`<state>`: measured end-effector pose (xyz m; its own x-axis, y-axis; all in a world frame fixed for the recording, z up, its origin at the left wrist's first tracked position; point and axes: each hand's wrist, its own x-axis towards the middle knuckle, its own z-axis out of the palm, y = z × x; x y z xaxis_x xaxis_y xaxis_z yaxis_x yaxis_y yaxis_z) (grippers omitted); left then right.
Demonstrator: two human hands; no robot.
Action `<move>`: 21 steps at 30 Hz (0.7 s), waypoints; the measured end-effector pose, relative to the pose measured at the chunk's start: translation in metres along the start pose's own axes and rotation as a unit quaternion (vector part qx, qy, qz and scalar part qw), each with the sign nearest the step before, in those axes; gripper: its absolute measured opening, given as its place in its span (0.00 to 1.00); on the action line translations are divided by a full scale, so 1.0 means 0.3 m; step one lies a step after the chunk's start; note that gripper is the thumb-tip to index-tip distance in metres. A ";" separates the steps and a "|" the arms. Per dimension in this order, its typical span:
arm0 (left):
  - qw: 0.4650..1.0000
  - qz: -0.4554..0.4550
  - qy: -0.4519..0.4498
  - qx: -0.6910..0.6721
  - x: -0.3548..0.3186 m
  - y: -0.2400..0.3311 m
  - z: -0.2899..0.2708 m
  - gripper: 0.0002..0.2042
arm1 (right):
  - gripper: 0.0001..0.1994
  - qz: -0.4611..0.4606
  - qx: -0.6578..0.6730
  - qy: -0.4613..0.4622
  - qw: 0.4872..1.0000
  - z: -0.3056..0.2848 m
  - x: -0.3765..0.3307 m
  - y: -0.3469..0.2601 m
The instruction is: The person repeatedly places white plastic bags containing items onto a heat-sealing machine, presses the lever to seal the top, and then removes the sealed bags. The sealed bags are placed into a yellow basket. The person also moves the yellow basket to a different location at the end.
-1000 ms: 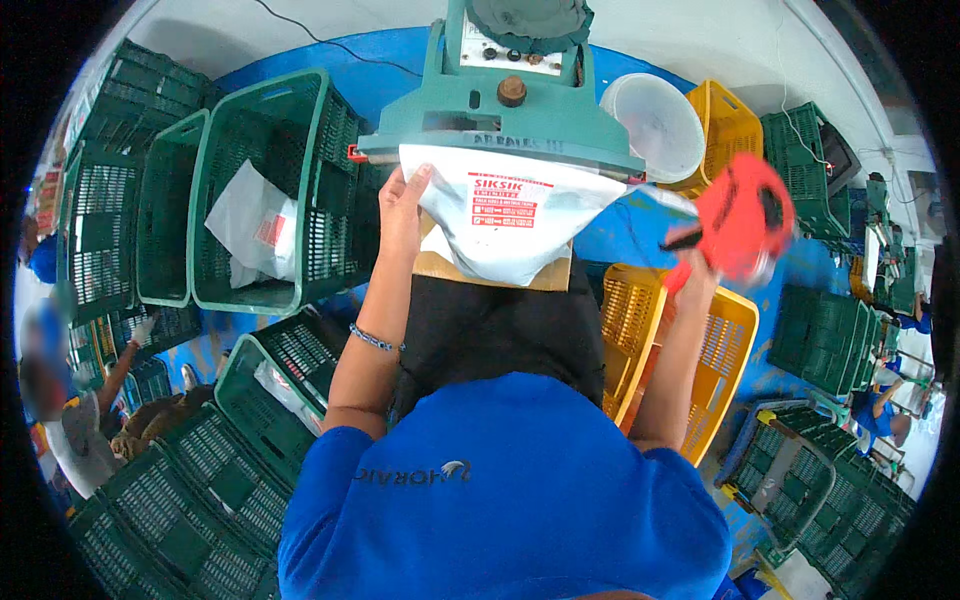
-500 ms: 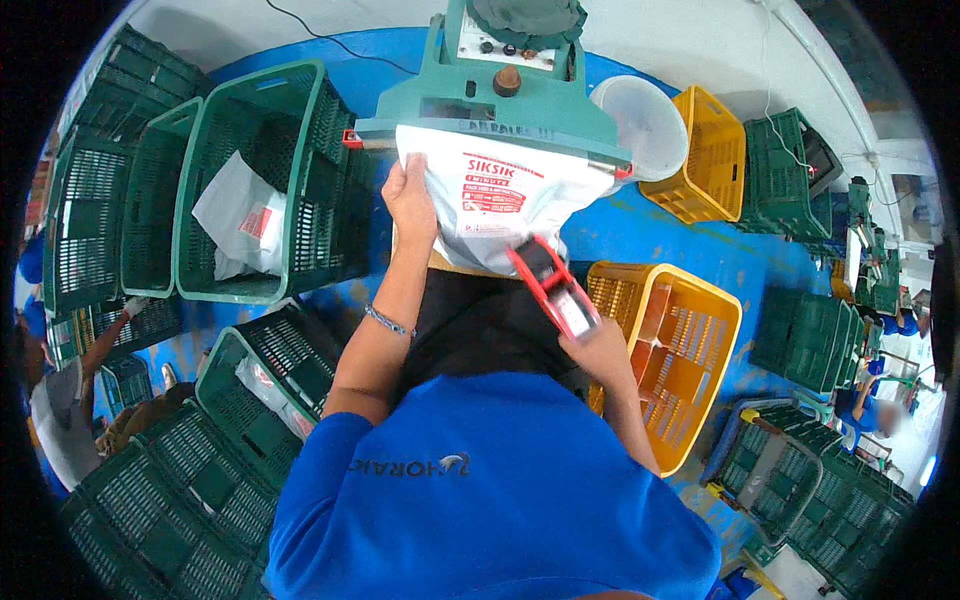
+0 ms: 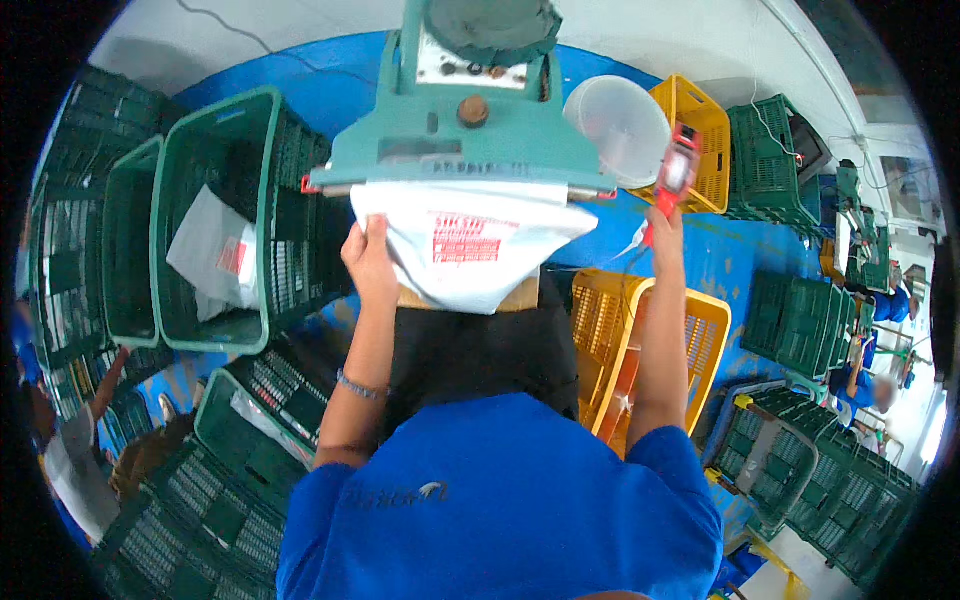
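Note:
A white plastic bag with red print hangs from the front edge of a green sealing machine. Its top edge lies at the machine's long bar, and its lower part rests on a light-brown surface above my lap. My left hand grips the bag's left side, the thumb over its front. Away to the right of the machine, my right hand is raised and closed round a narrow red and black object with a pale panel. A thin whitish strip hangs beside that hand; its kind is unclear.
Green crates stand at the left, one crate holding white bags. A yellow crate with reddish-brown contents sits under my right forearm. Beyond are a round translucent tub and another yellow crate. Other people work at both edges.
My right hand has swung up and outward to the right with the red and black object, away from the bag. My left hand remains on the bag, whose lower part now spreads out differently.

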<state>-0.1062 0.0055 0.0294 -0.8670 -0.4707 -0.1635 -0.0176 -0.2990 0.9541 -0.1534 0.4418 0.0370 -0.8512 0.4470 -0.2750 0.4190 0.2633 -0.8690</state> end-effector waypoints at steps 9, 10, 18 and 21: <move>0.998 -0.004 -0.062 0.015 -0.023 0.031 -0.070 0.12 | 0.40 -0.036 -0.434 0.172 0.884 0.281 0.304 0.088; 0.998 -0.002 -0.058 0.001 -0.026 0.026 -0.072 0.13 | 0.38 -0.097 -0.393 0.205 0.891 0.280 0.272 0.081; 0.997 -0.006 -0.067 -0.039 -0.040 0.013 -0.081 0.11 | 0.31 -0.169 0.291 0.057 0.940 0.329 -0.343 0.061; 0.995 -0.011 -0.082 -0.055 -0.042 0.017 -0.082 0.10 | 0.43 -0.042 0.377 -0.110 0.919 0.440 -0.533 0.083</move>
<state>-0.0832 -0.0104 0.0300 -0.9365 -0.3244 -0.1328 0.0092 -0.4014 0.9159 -0.0487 0.2641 0.0051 -0.9486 0.2463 -0.1987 0.0820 -0.4151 -0.9061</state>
